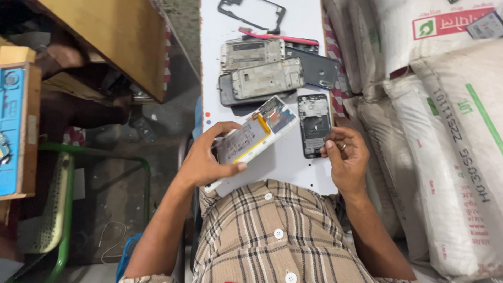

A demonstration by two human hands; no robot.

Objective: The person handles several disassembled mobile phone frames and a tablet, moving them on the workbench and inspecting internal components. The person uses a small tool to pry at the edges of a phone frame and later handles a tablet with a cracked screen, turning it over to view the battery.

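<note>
The left hand (pixel 207 160) pinches an opened phone (pixel 257 135) above the white counter's (pixel 285 162) near edge; the right hand (pixel 343 154), fingers curled, touches a dark phone frame (pixel 314 124). A loose pinch could drop the phone.

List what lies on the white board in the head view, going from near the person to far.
Opened phone in the left hand → dark phone frame by the right hand → grey stacked phone bodies → red-edged part → empty black frame, all on the white board.
</note>
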